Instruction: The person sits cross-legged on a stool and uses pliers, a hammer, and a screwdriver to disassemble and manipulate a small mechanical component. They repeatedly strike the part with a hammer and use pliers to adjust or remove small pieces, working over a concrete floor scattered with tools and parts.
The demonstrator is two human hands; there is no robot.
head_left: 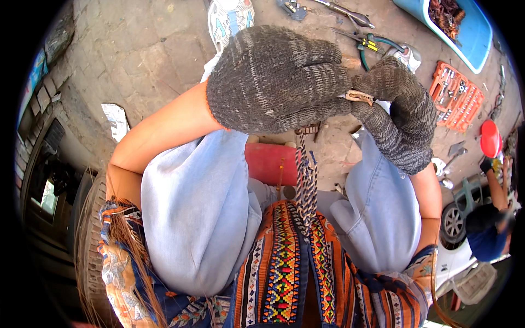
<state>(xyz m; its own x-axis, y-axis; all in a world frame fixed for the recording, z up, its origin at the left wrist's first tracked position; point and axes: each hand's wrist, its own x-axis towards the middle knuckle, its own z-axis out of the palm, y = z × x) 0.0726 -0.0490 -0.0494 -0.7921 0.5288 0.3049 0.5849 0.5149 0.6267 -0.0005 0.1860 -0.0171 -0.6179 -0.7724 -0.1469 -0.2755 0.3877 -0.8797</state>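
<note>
Both gloved hands were raised over the knees: the left hand [276, 79] was clenched around the upper end of a bundle of twisted wires [306, 183] that hung down between the legs, while the right hand [396, 112] pinched a small tan piece [358, 97] at the top of that bundle. The step looked like working the wire end free. The next move would likely need a firm left grip and a careful pull from the right, with the pliers [367, 42] lying on the ground ahead.
</note>
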